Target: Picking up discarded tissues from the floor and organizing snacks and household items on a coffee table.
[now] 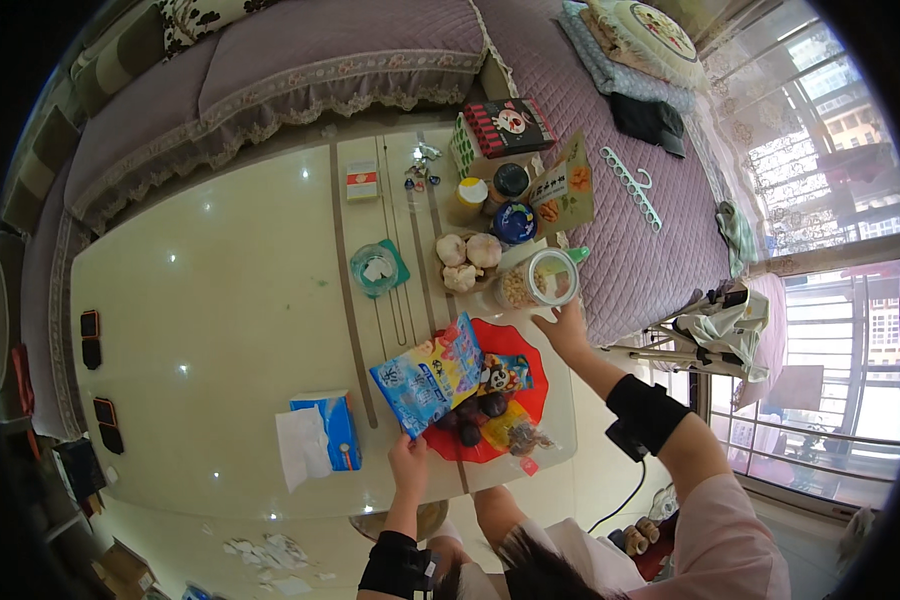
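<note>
My left hand [408,459] pinches the lower corner of a blue and yellow snack bag [429,375]. The bag leans over a red scalloped plate [534,352], which holds dark round fruits [471,418], a panda-printed packet [504,373] and a yellow packet [504,424]. Just beside a transparent lidded jar [523,288] of pale beans or nuts is my right hand [568,330], its fingers apart. Whether a fingertip touches the jar cannot be made out. Garlic bulbs [468,259] sit in a small container left of the jar.
Beyond the garlic stand a yellow-topped jar [467,201], a blue-lidded container [514,223], a green pouch [566,191] and a black and pink box [511,126]. A glass ashtray [375,268], a tissue pack [339,431] and a cigarette box [361,181] lie on the table [232,300].
</note>
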A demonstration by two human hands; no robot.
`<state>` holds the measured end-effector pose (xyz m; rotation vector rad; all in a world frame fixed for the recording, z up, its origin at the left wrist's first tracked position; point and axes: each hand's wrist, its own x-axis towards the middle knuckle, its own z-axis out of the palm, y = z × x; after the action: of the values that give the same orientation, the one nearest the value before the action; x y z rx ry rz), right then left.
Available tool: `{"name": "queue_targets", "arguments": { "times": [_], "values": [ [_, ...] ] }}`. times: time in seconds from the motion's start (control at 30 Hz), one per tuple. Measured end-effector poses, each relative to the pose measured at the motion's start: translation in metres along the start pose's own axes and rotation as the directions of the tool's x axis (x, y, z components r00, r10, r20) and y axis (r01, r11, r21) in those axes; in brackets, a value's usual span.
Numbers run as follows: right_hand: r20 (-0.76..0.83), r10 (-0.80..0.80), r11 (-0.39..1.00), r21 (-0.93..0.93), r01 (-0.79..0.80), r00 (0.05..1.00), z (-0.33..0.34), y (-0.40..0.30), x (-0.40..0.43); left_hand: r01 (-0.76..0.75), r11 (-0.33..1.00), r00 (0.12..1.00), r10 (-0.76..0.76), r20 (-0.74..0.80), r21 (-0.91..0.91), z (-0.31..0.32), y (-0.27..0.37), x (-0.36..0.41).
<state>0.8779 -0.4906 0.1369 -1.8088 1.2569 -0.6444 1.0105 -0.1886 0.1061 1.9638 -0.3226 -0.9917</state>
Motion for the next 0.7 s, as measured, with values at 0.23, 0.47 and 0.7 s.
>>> {"name": "queue_targets", "arguments": {
  "times": [0.23,0.47,0.7],
  "values": [
    [-0.053,0.053,0.996,-0.07,-0.057,0.997,-0.042,0.007,0.049,-0.027,0.996,0.999,0.029,-0.015,0.081,-0.007,-0.009,0.011],
    [0.111,0.113,0.992,-0.062,-0.106,0.987,-0.024,0.022,0.074,-0.001,0.999,1.0,0.0,0.008,0.053,-0.008,0.004,0.024],
    [-0.031,0.128,0.959,-0.252,-0.132,0.991,-0.024,0.021,0.061,-0.03,0.999,0.999,0.031,-0.015,0.014,-0.011,0.011,0.041]
  ]
}}
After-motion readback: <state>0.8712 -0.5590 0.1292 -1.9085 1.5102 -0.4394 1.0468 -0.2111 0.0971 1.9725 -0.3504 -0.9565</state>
